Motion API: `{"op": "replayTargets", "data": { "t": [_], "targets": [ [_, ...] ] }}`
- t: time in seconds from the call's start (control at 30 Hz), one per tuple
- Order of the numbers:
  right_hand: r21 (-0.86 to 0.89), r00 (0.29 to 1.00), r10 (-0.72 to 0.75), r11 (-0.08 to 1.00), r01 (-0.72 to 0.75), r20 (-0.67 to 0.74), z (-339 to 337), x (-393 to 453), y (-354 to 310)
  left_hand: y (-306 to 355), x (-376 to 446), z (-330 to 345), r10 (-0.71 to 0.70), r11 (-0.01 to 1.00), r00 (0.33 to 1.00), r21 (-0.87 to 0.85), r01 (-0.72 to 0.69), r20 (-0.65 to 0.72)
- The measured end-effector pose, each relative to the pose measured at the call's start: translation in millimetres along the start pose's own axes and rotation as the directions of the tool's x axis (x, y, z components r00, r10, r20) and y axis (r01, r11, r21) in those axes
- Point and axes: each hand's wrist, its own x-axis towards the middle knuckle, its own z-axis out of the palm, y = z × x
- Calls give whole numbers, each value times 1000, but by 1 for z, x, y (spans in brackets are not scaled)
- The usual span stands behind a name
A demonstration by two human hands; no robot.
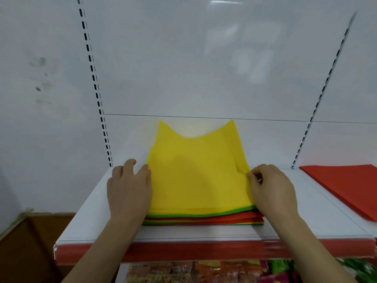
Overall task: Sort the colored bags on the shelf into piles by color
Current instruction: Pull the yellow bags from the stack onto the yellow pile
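Note:
A stack of flat colored bags [204, 218] lies in the middle of the white shelf [306, 221]. A yellow bag [197, 172] is on top, its two handle points toward the back wall. Green, red and yellow edges show beneath it at the front. My left hand [129, 186] rests against the stack's left edge with its fingers laid along the yellow bag's side. My right hand [271, 186] pinches the yellow bag's right edge between thumb and fingers. A red bag pile [342, 186] lies flat at the right of the shelf.
The shelf has a red front strip [163, 252] and a white back panel with slotted uprights [95, 88]. Packaged goods [204, 272] sit on the level below. A brown surface [30, 242] is at the lower left.

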Motion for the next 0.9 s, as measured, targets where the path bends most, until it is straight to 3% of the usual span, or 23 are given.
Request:
{"op": "replayTargets", "data": {
  "t": [0.13, 0.3, 0.47, 0.9],
  "targets": [
    [163, 992, -30, 985, 49, -119, -14, -1, -3, 9, 10, -19, -84, 976, 996, -204, 76, -34],
    [316, 979, 2, 947, 63, -202, -25, -10, 1, 29, 14, -40, -150, 855, 988, -505, 119, -21],
    [216, 935, -81, 963, 163, -344, -35, -21, 17, 44, 11, -37, -40, 817, 995, -576, -21, -93],
    [41, 914, 157, 987, -153, -373, -95, -72, 70, 139, -7, -28, 211, 672, 977, -728, -137, 11]
  ]
}}
